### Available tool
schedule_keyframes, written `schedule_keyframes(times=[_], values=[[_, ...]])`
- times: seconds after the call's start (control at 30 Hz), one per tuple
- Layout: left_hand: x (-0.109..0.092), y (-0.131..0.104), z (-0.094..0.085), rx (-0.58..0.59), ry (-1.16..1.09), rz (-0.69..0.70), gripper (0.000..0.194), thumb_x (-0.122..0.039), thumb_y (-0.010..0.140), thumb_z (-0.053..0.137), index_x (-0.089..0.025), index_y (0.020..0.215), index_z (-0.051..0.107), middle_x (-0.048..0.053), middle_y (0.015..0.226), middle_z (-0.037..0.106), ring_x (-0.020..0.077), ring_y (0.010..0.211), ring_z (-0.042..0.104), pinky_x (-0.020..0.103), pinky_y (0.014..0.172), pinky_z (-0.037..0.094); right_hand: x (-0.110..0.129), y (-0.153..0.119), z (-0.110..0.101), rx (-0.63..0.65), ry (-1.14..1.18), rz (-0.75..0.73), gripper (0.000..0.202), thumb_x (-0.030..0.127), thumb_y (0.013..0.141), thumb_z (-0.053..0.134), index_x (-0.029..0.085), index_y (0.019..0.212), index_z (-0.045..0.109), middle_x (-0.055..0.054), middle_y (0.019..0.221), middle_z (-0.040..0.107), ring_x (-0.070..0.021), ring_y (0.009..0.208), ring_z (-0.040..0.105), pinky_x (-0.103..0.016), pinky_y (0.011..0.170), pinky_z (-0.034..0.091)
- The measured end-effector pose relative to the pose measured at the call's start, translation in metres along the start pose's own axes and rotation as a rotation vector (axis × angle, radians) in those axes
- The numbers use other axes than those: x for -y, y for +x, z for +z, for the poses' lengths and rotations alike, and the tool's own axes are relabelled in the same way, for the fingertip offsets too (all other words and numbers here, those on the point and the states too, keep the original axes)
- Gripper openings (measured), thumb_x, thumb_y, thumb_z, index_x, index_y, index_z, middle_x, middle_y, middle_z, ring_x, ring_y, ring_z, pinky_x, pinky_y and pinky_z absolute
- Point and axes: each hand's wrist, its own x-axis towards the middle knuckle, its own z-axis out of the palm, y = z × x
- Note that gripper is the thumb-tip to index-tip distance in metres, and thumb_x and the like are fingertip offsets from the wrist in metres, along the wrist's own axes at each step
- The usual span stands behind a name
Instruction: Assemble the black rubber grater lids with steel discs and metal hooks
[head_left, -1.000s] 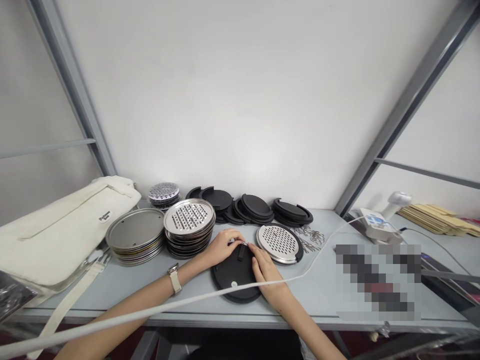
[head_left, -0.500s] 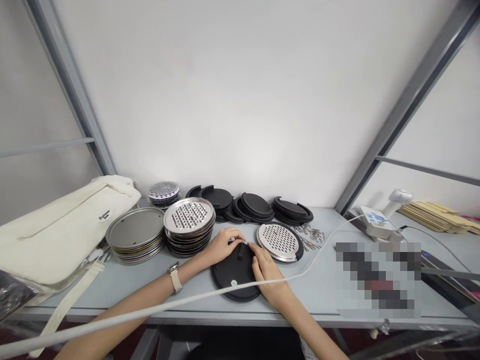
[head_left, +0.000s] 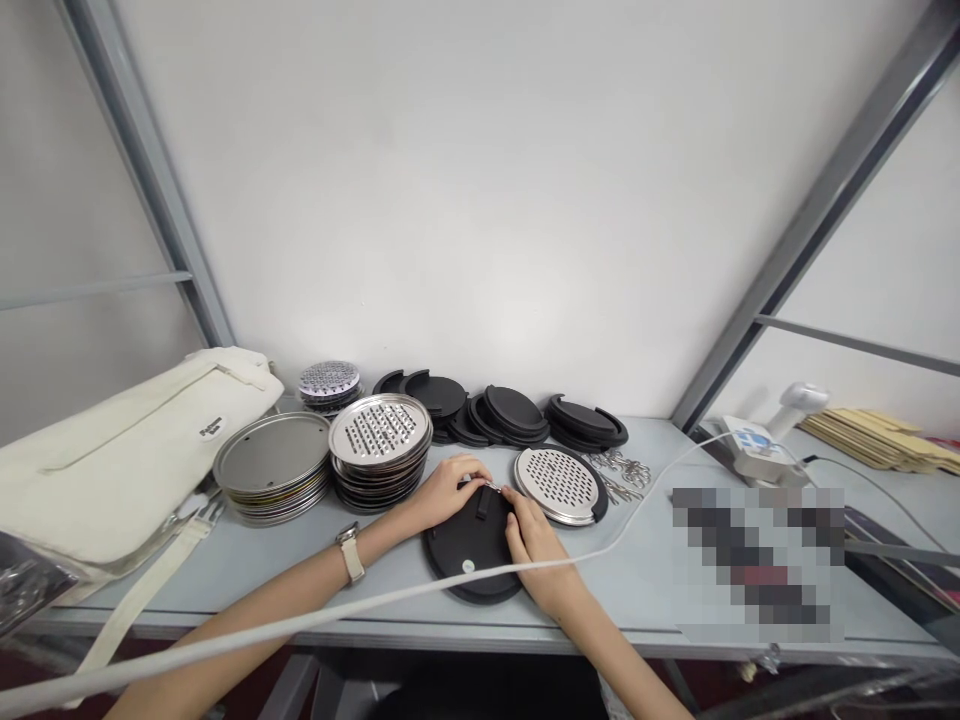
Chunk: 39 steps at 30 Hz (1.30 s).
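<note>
A black round plate lies face down on the table in front of me, with a raised black tab and a small pale round sticker. At its far edge, my left hand is closed, thumb and finger pinching a small shiny metal piece. My right hand curls over the plate's right side, its fingertips beside the metal piece. Just right of the plate sits a round perforated metal grater disc in a black holder. Small metal hooks or clips lie in a loose heap behind it.
Grater discs and plain grey discs stand stacked at left, beside a cream bag. Black holders are piled along the wall. A white cable crosses in front of the plate. A white device stands at right.
The view has shifted very slightly. Both hands stay at the plate's far edge, with only tiny finger movement around the metal piece.
</note>
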Motion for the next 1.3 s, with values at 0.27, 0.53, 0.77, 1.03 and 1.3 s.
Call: schedule_keyframes(times=[0.27, 0.53, 0.77, 1.03, 1.3], values=[[0.0003, 0.0002, -0.0003, 0.004, 0.007, 0.005, 0.017, -0.013, 0.084, 0.05, -0.017, 0.087, 0.066, 0.003, 0.089, 0.065, 0.0159, 0.086, 0.058, 0.028, 0.082, 0.043, 0.0026, 0.001, -0.0029, 0.033, 0.059, 0.053, 0.051, 0.023, 0.093, 0.032, 0.02, 0.143, 0.022, -0.011, 0.136, 0.043, -0.0203, 0.125, 0.043, -0.042, 0.106, 0.037], [0.0015, -0.0005, -0.0002, 0.003, 0.002, 0.012, 0.017, -0.011, 0.084, 0.05, -0.017, 0.087, 0.066, 0.002, 0.089, 0.066, 0.0155, 0.087, 0.058, 0.028, 0.082, 0.043, -0.0041, 0.0009, 0.0004, 0.051, 0.036, 0.011, 0.043, 0.024, 0.093, 0.032, 0.021, 0.136, 0.039, -0.009, 0.129, 0.05, -0.0201, 0.124, 0.042, -0.043, 0.107, 0.035], [0.0019, -0.0006, 0.0004, 0.008, -0.003, 0.012, 0.017, -0.011, 0.084, 0.05, -0.017, 0.086, 0.065, 0.003, 0.089, 0.066, 0.0154, 0.087, 0.058, 0.027, 0.082, 0.043, -0.0028, 0.0, -0.0002, 0.061, 0.031, 0.029, 0.043, 0.025, 0.093, 0.031, 0.017, 0.135, 0.038, -0.011, 0.127, 0.05, -0.0202, 0.123, 0.042, -0.042, 0.107, 0.036], [0.0014, -0.0004, 0.0001, 0.009, 0.002, 0.009, 0.017, -0.012, 0.084, 0.05, -0.017, 0.086, 0.065, 0.002, 0.089, 0.065, 0.0152, 0.086, 0.058, 0.027, 0.082, 0.043, -0.0012, 0.0006, -0.0013, 0.053, 0.039, 0.049, 0.038, 0.025, 0.093, 0.032, 0.019, 0.13, 0.041, -0.01, 0.122, 0.053, -0.0203, 0.12, 0.045, -0.041, 0.104, 0.038], [0.0011, 0.0, 0.0001, 0.005, 0.01, 0.016, 0.016, -0.012, 0.084, 0.05, -0.017, 0.086, 0.065, 0.002, 0.089, 0.065, 0.0151, 0.086, 0.058, 0.027, 0.081, 0.043, -0.0031, 0.0004, 0.0006, 0.069, 0.032, 0.064, 0.036, 0.025, 0.093, 0.031, 0.017, 0.127, 0.039, -0.011, 0.123, 0.051, -0.0203, 0.121, 0.044, -0.04, 0.106, 0.037]])
